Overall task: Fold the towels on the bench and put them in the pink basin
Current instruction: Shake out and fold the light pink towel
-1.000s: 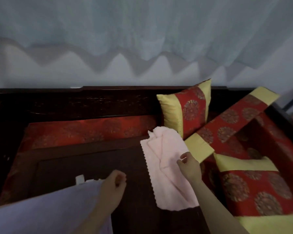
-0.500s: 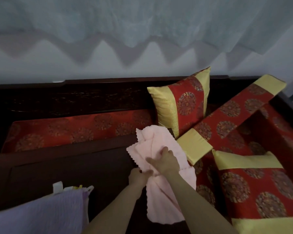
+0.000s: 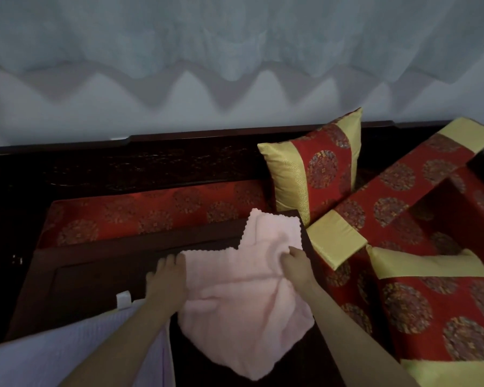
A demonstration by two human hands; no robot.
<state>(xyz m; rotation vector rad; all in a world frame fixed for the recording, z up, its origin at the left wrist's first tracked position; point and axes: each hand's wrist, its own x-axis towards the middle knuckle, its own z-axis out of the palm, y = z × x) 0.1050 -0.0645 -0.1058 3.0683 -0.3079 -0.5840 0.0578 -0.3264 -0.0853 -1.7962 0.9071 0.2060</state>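
pink towel (image 3: 243, 297) between left hand (image 3: 166, 280) and right hand (image 3: 295, 263), touching both

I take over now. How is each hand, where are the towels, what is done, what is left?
Left hand holds the pink towel at its left corner.
Right hand pinches the same towel near its far end.
The pink towel lies crumpled, half spread, on the bench; the lavender towel is at near left.
The pink basin is not in view.
Done: pink towel not yet folded; lavender one, cannot tell.
Left: fold, then put both in the basin.
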